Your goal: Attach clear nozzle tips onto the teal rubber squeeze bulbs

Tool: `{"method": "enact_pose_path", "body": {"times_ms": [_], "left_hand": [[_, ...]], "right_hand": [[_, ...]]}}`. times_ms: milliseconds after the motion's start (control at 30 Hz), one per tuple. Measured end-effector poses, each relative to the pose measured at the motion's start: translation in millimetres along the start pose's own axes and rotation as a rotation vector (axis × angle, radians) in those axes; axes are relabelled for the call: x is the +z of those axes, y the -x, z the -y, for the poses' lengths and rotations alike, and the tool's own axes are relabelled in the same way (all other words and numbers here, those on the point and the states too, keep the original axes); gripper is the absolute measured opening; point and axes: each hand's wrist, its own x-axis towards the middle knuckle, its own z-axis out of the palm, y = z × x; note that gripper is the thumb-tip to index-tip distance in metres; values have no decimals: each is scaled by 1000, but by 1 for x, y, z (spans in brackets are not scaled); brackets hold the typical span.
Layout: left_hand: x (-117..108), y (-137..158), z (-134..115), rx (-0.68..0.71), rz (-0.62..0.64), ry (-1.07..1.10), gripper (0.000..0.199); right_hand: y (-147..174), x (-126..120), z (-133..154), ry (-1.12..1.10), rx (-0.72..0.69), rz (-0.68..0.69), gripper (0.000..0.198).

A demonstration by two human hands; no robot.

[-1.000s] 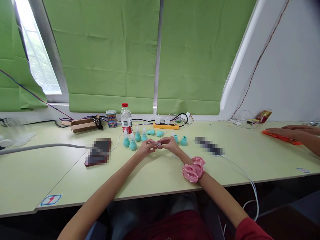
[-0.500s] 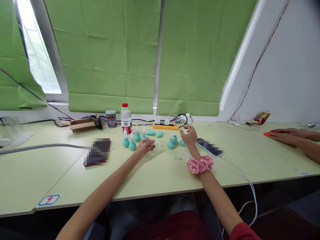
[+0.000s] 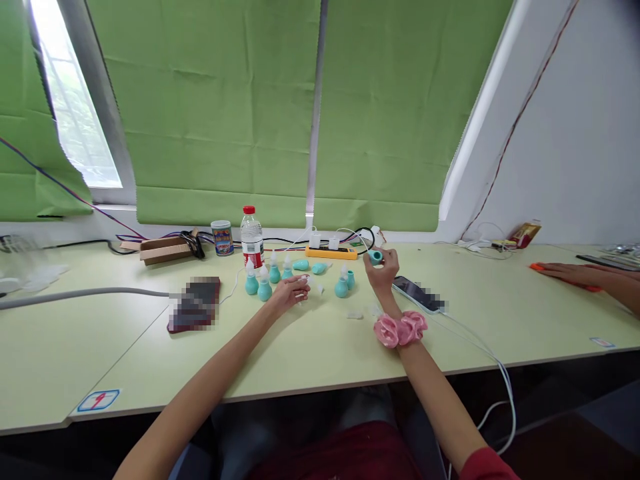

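Note:
Pinched in my right hand (image 3: 384, 268) is a teal squeeze bulb (image 3: 375, 257), raised above the table with its dark opening showing. My left hand (image 3: 290, 293) is closed on a small translucent nozzle piece (image 3: 305, 279), mostly covered by the fingers. Left of that hand stand several teal bulbs with clear pointed nozzles, one being this nasal-aspirator-like bulb (image 3: 265, 289). Between the hands are another bulb with a nozzle (image 3: 341, 287) and an open bulb without one (image 3: 351, 279). Two teal bulbs lie on their sides farther back, such as this one (image 3: 319, 268).
Small clear pieces (image 3: 355, 315) lie in front. Behind are a yellow power strip (image 3: 331, 253), a water bottle (image 3: 252, 240) and a can (image 3: 223, 238). Phones lie left (image 3: 196, 303) and right (image 3: 419, 295). Another person's hand (image 3: 565, 272) rests on an orange item at far right.
My right hand has lifted the teal bulb off the table and turned it with its opening showing. The left hand has barely moved. At far right, the other person's hands have shifted.

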Motion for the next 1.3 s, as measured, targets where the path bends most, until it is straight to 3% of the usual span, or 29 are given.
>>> {"method": "enact_pose_path", "body": {"times_ms": [33, 100, 167, 233, 333, 533, 800, 1000, 1300], "left_hand": [[-1, 0, -2, -2, 20, 4, 31], [-3, 1, -10, 17, 66, 11, 30], [-7, 3, -22, 64, 108, 8, 29], [-12, 6, -36, 123, 137, -30, 27], [-16, 12, -50, 145, 176, -166, 21], [-9, 17, -42, 101, 192, -433, 23], [-5, 16, -33, 234, 176, -637, 25], [1, 17, -38, 341, 194, -816, 19], [0, 17, -38, 314, 248, -921, 17]], "right_hand": [[5, 0, 9, -92, -88, -87, 29], [18, 1, 26, -221, -275, -103, 27], [35, 6, 42, -270, -459, 73, 24], [51, 13, 55, -243, -599, 346, 23], [65, 20, 66, -39, -568, 558, 18], [68, 20, 72, 215, -458, 682, 14], [70, 21, 72, 290, -404, 756, 17], [66, 21, 70, 179, -377, 863, 13], [67, 18, 69, 201, -370, 871, 14]]}}
